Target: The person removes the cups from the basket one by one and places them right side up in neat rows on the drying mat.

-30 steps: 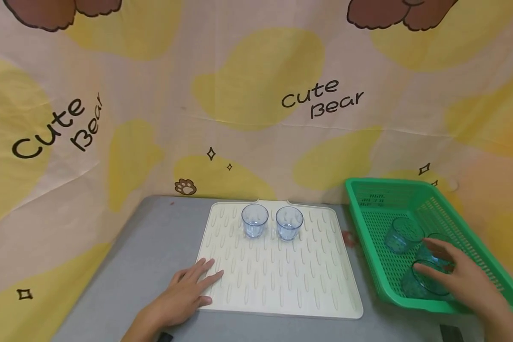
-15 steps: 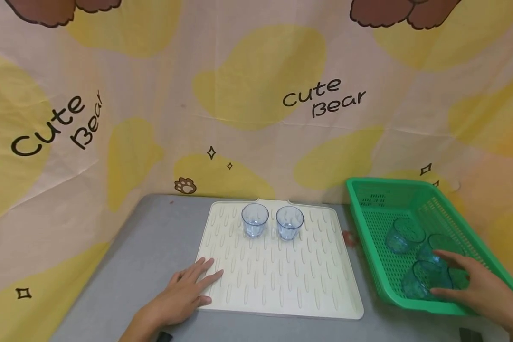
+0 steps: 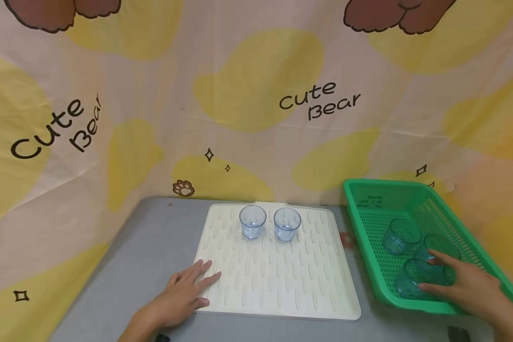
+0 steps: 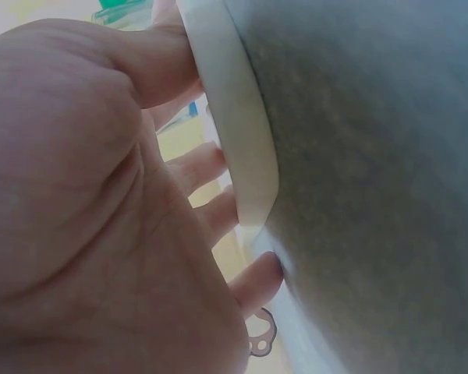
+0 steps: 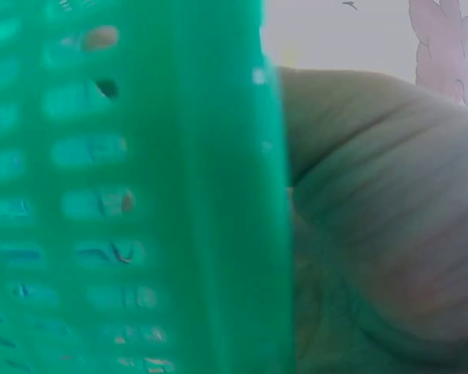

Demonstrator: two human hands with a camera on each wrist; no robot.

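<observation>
My left hand (image 3: 177,294) rests spread on the near left edge of a white ridged draining mat (image 3: 278,294); in the left wrist view its fingers (image 4: 203,167) lie along the mat's rim. Two clear bluish drinking glasses (image 3: 253,223) stand upright side by side near the mat's far edge. Inside a green plastic basket (image 3: 382,285) my right hand (image 3: 470,285) holds the nearest glass (image 3: 408,282), thumb on its near side and fingers on its far side. The basket wall hides the fingertips in the right wrist view, leaving the palm (image 5: 390,210) visible.
Two more glasses (image 3: 399,240) sit in the basket beyond the held one, close together. The basket stands right of the mat on a grey table (image 3: 166,242). A patterned cloth (image 3: 256,95) hangs behind and along the sides.
My right hand first drew back right, then closed in on the nearest glass, which has shifted slightly left. The left hand keeps its place on the mat. The view moved slightly.
</observation>
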